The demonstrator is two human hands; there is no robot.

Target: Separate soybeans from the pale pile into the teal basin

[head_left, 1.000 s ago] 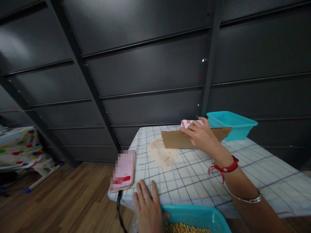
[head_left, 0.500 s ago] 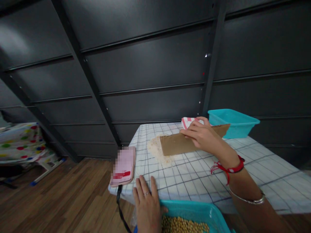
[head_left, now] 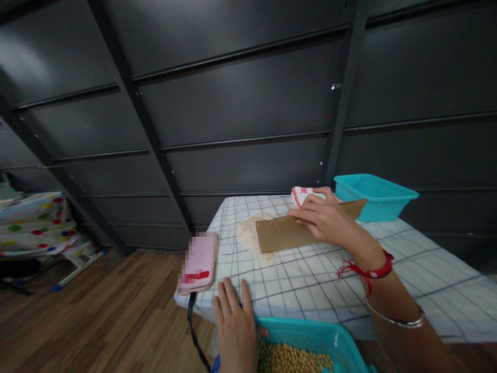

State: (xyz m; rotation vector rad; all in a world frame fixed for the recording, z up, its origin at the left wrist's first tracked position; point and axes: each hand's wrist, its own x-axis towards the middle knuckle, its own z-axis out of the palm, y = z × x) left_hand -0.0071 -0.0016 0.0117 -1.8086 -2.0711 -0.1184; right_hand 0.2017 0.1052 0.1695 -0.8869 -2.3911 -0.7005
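My right hand (head_left: 320, 217) is closed on the top edge of a long strip of brown cardboard (head_left: 277, 233). The strip stands on edge on the checked tablecloth, against a patch of pale, crumbly powder (head_left: 246, 233). Just behind my fingers is a folded white cloth with pink stripes (head_left: 301, 196); whether the hand touches it I cannot tell. My left hand (head_left: 236, 331) lies with fingers stretched over the table's front edge, its thumb side by the rim of a teal basin (head_left: 303, 324). Round yellowish beans (head_left: 289, 357) cover the basin's bottom.
A second teal basin (head_left: 376, 199) stands at the table's back right. At the left edge lies a pink phone (head_left: 204, 254), partly blurred out, with a black strap (head_left: 191, 316) hanging down. Dark metal panels (head_left: 240, 103) rise behind the table. Another table with a dotted cover (head_left: 34, 223) stands far left.
The view has shifted slightly. The cardboard's near left end sits a little lower, and my right hand still grips it. My left hand stays in place.
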